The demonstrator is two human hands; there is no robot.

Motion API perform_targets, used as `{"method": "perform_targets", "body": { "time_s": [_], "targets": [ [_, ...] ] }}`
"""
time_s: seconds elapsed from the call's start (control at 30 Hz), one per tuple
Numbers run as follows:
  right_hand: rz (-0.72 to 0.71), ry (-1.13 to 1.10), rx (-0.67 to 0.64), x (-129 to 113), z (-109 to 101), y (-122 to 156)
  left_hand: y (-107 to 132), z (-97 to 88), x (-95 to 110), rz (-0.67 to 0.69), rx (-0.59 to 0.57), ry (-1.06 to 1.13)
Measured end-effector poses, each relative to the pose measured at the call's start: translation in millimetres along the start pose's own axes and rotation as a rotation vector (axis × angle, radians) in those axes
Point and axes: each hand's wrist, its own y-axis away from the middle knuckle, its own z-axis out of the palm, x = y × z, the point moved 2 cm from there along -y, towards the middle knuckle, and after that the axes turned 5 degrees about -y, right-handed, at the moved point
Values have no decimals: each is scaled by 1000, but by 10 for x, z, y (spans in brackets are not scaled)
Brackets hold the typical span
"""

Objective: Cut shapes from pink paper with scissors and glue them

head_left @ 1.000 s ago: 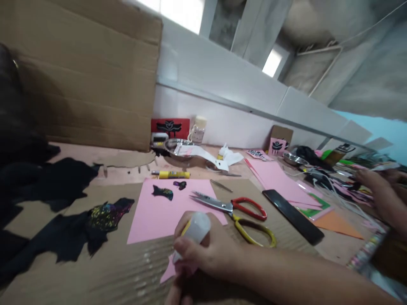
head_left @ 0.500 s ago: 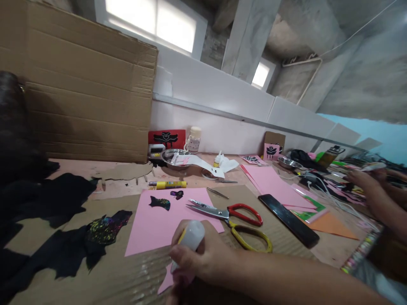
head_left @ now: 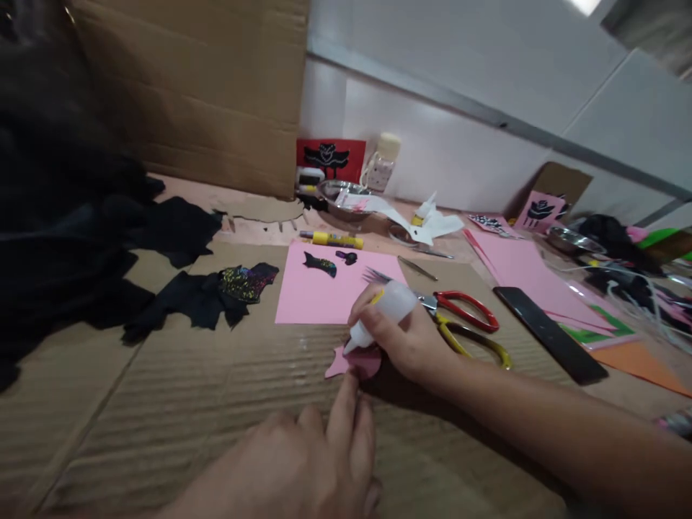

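A white glue bottle (head_left: 397, 301) is in my right hand (head_left: 406, 337), which is closed around it. The bottle leans down, and its nozzle tip meets a small pink paper cutout (head_left: 363, 362) on the corrugated cardboard (head_left: 216, 411). With fingers stretched out, my left hand (head_left: 318, 447) presses a fingertip on the cutout's near edge. Just beyond lies a pink sheet (head_left: 308, 299) carrying two small black, glittery cut pieces (head_left: 320, 264). Scissors (head_left: 468, 310) with one red and one yellow handle rest behind my right hand, which partly hides them.
Black fabric scraps (head_left: 184, 299) spread over the left side. A yellow glue stick (head_left: 338, 240), tweezers (head_left: 417, 268) and a metal bowl (head_left: 346, 198) lie farther back. On the right are a phone (head_left: 548, 335) and pink sheets (head_left: 513, 270). A large cardboard panel (head_left: 216, 94) stands back left.
The view has tilted down and shifted left. My left hand, barely visible before, now shows at the cutout. The bottle's nozzle has come into view on the cutout.
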Motion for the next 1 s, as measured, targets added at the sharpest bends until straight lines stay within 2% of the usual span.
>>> {"method": "perform_targets", "body": {
  "time_s": [0.23,0.4,0.67,1.0],
  "targets": [
    [-11,70,-35,-25,29,-1,38,-20,13,57,25,-31],
    [-58,113,-25,-50,39,-1,40,-29,19,18,12,-46],
    [-69,181,7,-75,53,0,54,-43,1,41,41,-26],
    [-66,156,12,-52,52,0,17,-25,7,-9,41,0]
  ]
}}
